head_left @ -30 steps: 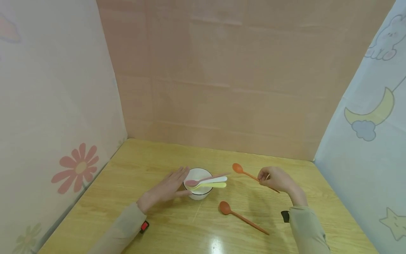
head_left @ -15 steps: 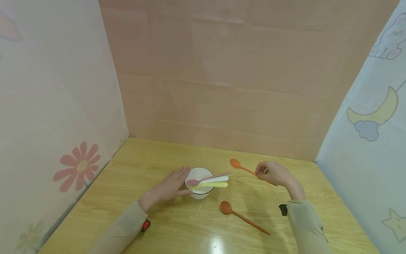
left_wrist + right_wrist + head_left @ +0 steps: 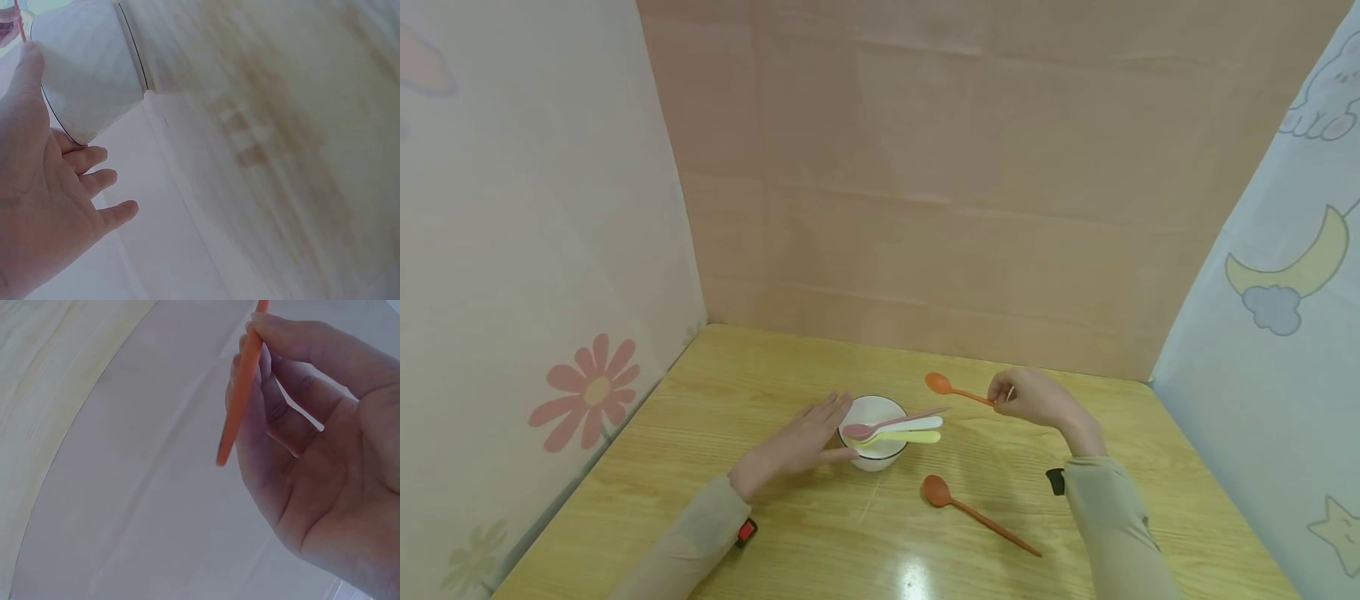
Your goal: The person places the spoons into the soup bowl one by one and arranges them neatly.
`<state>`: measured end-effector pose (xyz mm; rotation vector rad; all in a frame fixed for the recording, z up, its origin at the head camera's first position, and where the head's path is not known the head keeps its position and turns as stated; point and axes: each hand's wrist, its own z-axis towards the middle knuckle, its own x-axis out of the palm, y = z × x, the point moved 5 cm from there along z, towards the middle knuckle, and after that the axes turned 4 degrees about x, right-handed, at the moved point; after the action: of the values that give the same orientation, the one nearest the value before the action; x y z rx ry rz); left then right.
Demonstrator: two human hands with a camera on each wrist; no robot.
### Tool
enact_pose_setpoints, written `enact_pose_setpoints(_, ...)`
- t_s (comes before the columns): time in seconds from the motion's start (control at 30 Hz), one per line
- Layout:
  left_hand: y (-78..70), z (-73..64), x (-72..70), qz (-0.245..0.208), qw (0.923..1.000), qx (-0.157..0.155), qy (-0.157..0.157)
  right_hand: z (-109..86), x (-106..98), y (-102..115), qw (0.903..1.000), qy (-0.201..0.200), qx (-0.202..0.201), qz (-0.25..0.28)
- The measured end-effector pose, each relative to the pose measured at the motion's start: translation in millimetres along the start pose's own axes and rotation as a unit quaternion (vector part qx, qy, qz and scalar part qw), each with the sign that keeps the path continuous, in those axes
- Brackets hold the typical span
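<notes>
A white bowl [image 3: 880, 458] with a dark rim stands on the wooden table, holding a pink spoon [image 3: 859, 431], a white spoon [image 3: 925, 423] and a yellow spoon [image 3: 921, 437], their handles leaning out to the right. Beside the bowl's left side, my left hand [image 3: 797, 442] rests with fingers extended and thumb spread along the near rim; in the left wrist view the thumb touches the bowl [image 3: 90, 69]. Between thumb and fingertips, my right hand [image 3: 1037, 398] pinches the handle of an orange spoon [image 3: 938, 382], whose head points left. The handle's end [image 3: 234, 425] shows in the right wrist view.
A darker orange-brown spoon [image 3: 936, 491] lies on the table [image 3: 820, 550] in front of the bowl, handle toward the lower right. A tan cloth wall [image 3: 925, 208] closes the back, and white patterned walls stand at left and right.
My right hand has carried the orange spoon left and a little toward the back, nearer the bowl. My left hand has stayed by the bowl.
</notes>
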<state>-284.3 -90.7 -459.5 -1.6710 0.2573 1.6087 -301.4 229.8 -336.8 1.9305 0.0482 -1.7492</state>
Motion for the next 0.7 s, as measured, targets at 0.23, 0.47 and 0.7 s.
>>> enact_pose_setpoints(0.23,0.5,0.3,0.3,0.000,1.0000,0.004,0.003,7.8,-1,12,0.9998,0.002,-0.018,-0.001)
enact_pose_setpoints(0.47,-0.5,0.2,-0.5,-0.011,0.9999,0.002,0.003,13.6,4,20,0.9997,0.009,-0.023,0.003)
enact_pose_setpoints(0.7,-0.1,0.4,-0.4,-0.019,0.9998,-0.003,0.003,17.4,6,29,0.9994,0.011,-0.032,-0.002)
